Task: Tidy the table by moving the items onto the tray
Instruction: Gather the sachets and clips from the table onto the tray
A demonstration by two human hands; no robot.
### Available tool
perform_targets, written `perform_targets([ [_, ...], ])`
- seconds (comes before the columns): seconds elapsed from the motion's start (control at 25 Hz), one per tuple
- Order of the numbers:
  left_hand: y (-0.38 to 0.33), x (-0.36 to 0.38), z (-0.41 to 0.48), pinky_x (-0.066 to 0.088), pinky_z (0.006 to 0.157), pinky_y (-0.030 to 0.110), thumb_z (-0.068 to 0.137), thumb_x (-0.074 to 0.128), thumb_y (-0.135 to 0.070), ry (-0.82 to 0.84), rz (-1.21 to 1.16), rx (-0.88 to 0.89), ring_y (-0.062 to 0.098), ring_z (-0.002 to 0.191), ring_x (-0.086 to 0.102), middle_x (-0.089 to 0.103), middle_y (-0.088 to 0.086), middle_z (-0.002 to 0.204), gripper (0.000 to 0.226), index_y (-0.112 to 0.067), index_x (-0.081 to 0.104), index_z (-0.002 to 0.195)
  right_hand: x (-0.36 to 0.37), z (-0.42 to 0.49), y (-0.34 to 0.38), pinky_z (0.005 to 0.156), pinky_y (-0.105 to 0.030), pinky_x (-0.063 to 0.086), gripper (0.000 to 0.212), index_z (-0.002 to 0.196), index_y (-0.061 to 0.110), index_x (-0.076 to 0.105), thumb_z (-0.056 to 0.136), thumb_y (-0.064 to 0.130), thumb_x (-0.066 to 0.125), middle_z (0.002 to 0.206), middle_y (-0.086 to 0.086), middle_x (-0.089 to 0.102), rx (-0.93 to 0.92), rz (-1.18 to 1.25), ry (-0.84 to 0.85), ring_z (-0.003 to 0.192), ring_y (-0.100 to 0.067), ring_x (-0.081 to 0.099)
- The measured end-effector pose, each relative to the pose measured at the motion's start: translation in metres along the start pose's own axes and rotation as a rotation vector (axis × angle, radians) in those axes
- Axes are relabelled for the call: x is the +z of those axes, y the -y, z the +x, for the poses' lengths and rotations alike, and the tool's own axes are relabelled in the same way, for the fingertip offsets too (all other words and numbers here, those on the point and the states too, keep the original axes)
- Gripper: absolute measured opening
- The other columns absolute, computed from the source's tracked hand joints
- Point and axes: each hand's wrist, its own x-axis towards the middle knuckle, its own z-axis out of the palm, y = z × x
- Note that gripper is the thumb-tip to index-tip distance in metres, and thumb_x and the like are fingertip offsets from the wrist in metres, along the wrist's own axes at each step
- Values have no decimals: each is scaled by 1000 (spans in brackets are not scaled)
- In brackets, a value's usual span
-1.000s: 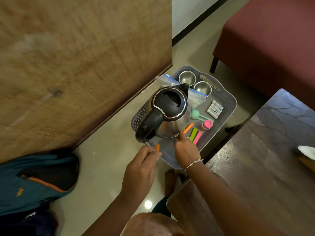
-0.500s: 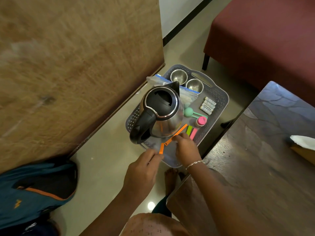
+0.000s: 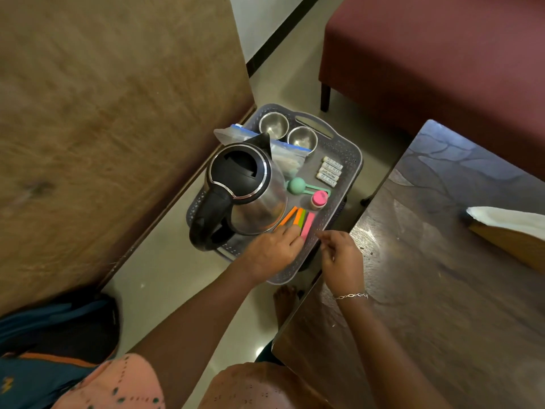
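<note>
A grey perforated tray [image 3: 351, 156] sits on the floor between a wooden panel and the dark table [image 3: 442, 276]. It holds a steel kettle [image 3: 250, 187] with a black lid, two steel bowls [image 3: 273, 124], a zip bag [image 3: 287, 160], several batteries [image 3: 329, 171], a green measuring spoon [image 3: 296, 185] and a pink-capped little bottle [image 3: 320, 199]. Orange strips [image 3: 290, 215], a green strip [image 3: 303, 216] and a pink strip [image 3: 308, 224] lie side by side near the kettle. My left hand [image 3: 272, 250] has its fingers closed over the near end of the orange strips. My right hand [image 3: 342, 258] hovers at the tray's near right rim, fingers pinched together with nothing in them.
The wooden panel [image 3: 118, 128] stands close on the tray's left. A maroon sofa [image 3: 442, 54] is behind it. A blue backpack [image 3: 44, 335] lies on the floor at the lower left. A white-topped object [image 3: 507, 219] rests on the table's right edge. My bare foot [image 3: 284, 302] is beside the table corner.
The orange strips now lie on the tray beside the green and pink ones. My left hand moved forward onto them. My right hand drew back to the right and holds nothing.
</note>
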Motion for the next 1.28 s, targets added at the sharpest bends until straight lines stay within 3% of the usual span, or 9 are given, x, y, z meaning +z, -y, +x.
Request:
perform_targets([
  [0.16,3,12,-6,35,34,21,65,45,-3,141,-25,-15,14,50,55,57,2,64,13,-12,52,71,-5,-1,-6,72,-27,44,21,96,5,66,83,-4,52,97,-12,62,16,-11,-7,83,-23,58],
  [0.28,1,17,-13,37,34,20,47,71,-3,294,-52,-35,13,48,55,58,3,65,31,-10,55,72,-6,2,-6,70,-27,43,20,96,4,66,84,-4,51,97,-12,63,-10,-38,-20,82,-24,60],
  [0.48,-2,24,-10,31,29,19,29,85,-7,443,4,-200,12,35,48,56,2,56,36,-14,60,55,0,13,1,67,-41,53,19,95,0,67,83,-4,52,96,-18,63,-166,-127,44,80,-34,61],
  [0.64,-7,39,-11,40,34,20,40,85,-14,497,-3,-322,11,43,57,64,2,67,35,-15,66,69,8,24,6,65,-44,52,20,93,-4,65,75,-6,57,98,-21,62,-281,-347,226,81,-40,61],
  [0.76,-6,40,-10,44,38,21,52,83,-13,497,-36,-447,13,49,62,65,4,72,32,-15,66,80,14,35,10,71,-42,50,23,97,-7,62,77,-7,51,105,-21,60,-382,-542,409,89,-39,59],
  [0.96,-5,34,-8,29,24,18,29,89,-9,469,-113,-573,16,27,51,56,5,46,40,-13,61,58,27,57,8,78,-41,43,22,99,-4,60,85,1,44,103,-21,59,-527,-758,612,95,-37,57],
  [1.16,-5,31,-8,31,26,16,36,87,-10,434,-109,-580,12,28,53,56,4,43,33,-13,61,56,41,78,4,98,-45,39,33,119,-2,49,89,10,42,131,-22,45,-559,-870,684,119,-37,43],
  [1.28,-2,37,-10,35,28,17,58,68,-12,385,-100,-523,11,32,54,58,1,48,6,-15,63,59,44,84,5,100,-45,38,35,123,0,49,90,12,41,135,-18,43,-574,-896,722,121,-35,42],
])
